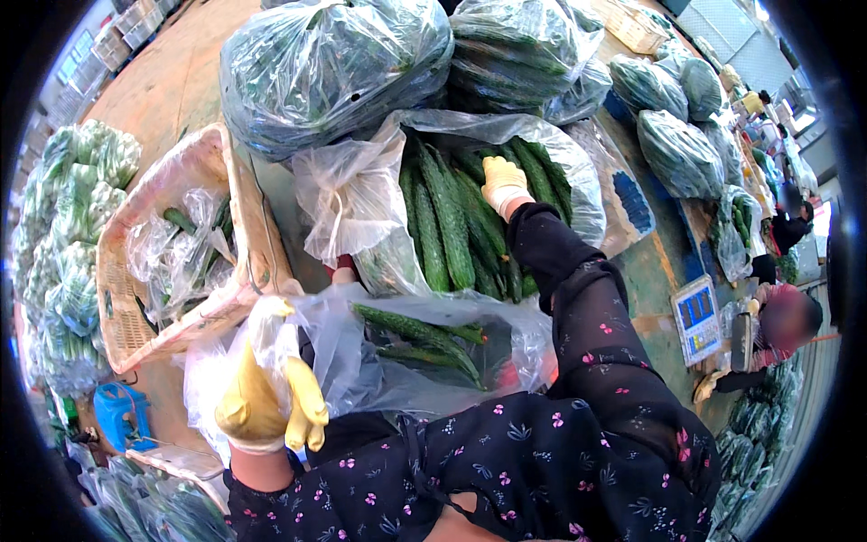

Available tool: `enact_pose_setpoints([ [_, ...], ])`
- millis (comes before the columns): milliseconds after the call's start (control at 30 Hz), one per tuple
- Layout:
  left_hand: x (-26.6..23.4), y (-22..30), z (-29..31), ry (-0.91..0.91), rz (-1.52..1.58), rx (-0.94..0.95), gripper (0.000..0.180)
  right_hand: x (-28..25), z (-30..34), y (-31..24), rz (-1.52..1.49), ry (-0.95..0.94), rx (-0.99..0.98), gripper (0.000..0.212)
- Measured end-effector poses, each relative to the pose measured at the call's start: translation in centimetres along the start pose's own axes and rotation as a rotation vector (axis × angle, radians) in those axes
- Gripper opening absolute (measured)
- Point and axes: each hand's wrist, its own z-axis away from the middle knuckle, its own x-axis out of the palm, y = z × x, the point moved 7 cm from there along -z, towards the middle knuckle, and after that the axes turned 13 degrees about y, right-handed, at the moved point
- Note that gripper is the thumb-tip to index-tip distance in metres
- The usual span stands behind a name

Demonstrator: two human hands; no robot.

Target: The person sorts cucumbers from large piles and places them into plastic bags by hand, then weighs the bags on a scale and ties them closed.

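Our right hand (pixel 506 185), the nearer, curls over the far cucumbers (pixel 447 217), which run near to far; we cannot tell its grip. Our left hand (pixel 271 384) holds the near bag (pixel 339 357).

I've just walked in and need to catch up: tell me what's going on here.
A person's gloved left hand grips a clear bag with a few cucumbers in it. The gloved right hand reaches into a larger open bag, resting among many more cucumbers; whether it grasps one is unclear. Filled bags stand beyond, and a crate sits to the left.
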Motion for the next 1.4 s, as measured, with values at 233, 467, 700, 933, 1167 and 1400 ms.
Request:
enact_pose_setpoints([
  [233, 0.5, 0.2, -0.9, -0.015, 0.081, 0.010, 0.100, 4.1, -1.2, 2.0, -0.015, -0.085, 0.214, 0.051],
  [467, 2.7, -0.1, -0.1, -0.042, 0.077, 0.039, 0.101, -0.1, 10.0, 4.9, -1.807, -0.350, 0.983, 0.020],
  [700, 4.8, -1.4, 0.3, -0.031, -0.047, 0.042, 0.095, -20.5, 24.8, -7.2, -2.480, -0.779, 0.358, 0.078],
  [933, 5.8, 2.2, -1.0, 0.016, -0.205, 0.156, 0.088, -12.0, 27.7, -10.3, -1.079, -0.481, -0.079, 0.052],
  [1167, 1.6, 3.5, 0.4, 0.180, -0.385, 0.120, 0.077, -13.4, 28.0, -8.1, -0.960, -0.572, -0.370, 0.048],
  [1400, 2.2, -0.7, 2.2, 0.115, -0.296, -0.019, 0.087, -11.0, 16.8, 1.2, -1.554, -0.361, 0.504, 0.024],
])
